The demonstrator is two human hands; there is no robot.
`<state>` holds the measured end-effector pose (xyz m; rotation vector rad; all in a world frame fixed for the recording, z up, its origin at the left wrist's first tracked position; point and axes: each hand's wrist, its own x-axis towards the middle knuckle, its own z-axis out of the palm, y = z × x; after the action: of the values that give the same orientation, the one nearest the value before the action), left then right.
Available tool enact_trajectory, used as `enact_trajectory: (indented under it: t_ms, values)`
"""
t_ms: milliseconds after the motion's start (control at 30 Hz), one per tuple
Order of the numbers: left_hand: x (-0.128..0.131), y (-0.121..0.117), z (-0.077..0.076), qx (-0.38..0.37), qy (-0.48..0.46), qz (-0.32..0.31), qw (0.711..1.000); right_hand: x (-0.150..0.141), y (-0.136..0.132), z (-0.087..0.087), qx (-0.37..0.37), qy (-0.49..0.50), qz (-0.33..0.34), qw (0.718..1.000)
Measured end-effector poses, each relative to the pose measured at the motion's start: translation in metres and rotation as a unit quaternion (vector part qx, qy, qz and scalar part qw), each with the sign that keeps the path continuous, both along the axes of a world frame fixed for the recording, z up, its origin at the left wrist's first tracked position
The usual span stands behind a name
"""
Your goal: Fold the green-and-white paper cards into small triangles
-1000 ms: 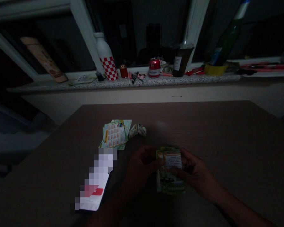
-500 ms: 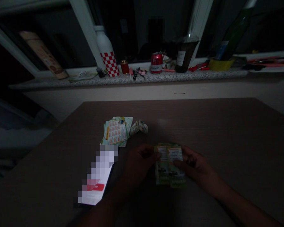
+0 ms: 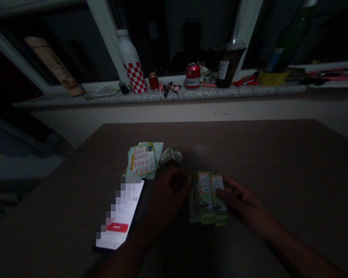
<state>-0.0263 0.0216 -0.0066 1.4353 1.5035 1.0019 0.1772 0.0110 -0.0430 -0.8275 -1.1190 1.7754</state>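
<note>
In dim light, a folded green printed leaflet (image 3: 208,197) lies on the brown table (image 3: 278,162) between my hands. My left hand (image 3: 169,193) curls at its left edge and pinches it. My right hand (image 3: 237,197) presses its fingers on the leaflet's right side. A stack of similar printed cards (image 3: 142,162) lies further back to the left, with a crumpled paper piece (image 3: 171,155) right beside it.
A lit phone (image 3: 120,218) lies on the table left of my left arm. The stone windowsill (image 3: 162,95) behind holds a red-checked white bottle (image 3: 132,61), a red can (image 3: 193,76), dark bottles (image 3: 227,65), a leaning tube (image 3: 53,65) and small clutter.
The leaflet has been lowered from upright in my hands toward the table and folded flatter. Both hands shifted slightly away from me with it.
</note>
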Motion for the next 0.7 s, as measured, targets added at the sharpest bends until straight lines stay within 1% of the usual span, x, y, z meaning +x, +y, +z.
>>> enact_trajectory:
  t_ms: [67, 233, 300, 367, 433, 467, 533, 600, 700]
  values:
    - [0.001, -0.001, 0.000, -0.002, 0.001, -0.016, 1.000, 0.000, -0.001, 0.001, 0.008, -0.006, 0.011, 1.000]
    - [-0.002, 0.003, -0.006, -0.049, 0.007, -0.095, 0.994, -0.002, -0.004, 0.007, 0.019, -0.026, 0.074, 0.997]
    - [-0.006, 0.007, -0.007, -0.040, 0.000, -0.081, 0.996, -0.001, -0.004, 0.008, 0.018, -0.029, 0.080, 0.996]
    - [-0.014, 0.013, -0.004, -0.013, -0.016, -0.028, 0.999, -0.001, -0.004, 0.007, 0.010, -0.029, 0.072, 0.997]
    - [-0.024, 0.020, 0.003, -0.013, -0.077, 0.029, 0.997, 0.000, -0.003, 0.005, 0.003, -0.021, 0.057, 0.998]
    - [-0.031, 0.024, 0.008, -0.022, -0.126, 0.057, 0.990, 0.000, -0.002, 0.004, -0.001, -0.015, 0.050, 0.999]
    - [-0.045, 0.031, 0.018, -0.008, -0.212, 0.142, 0.967, 0.001, -0.002, 0.002, -0.008, -0.007, 0.042, 0.999]
    - [-0.060, 0.038, 0.026, 0.013, -0.219, 0.224, 0.950, 0.001, -0.001, 0.001, -0.013, -0.009, 0.040, 0.999]
    - [-0.081, 0.045, 0.030, 0.048, -0.189, 0.271, 0.943, 0.001, -0.001, 0.001, -0.015, -0.015, 0.034, 0.999]
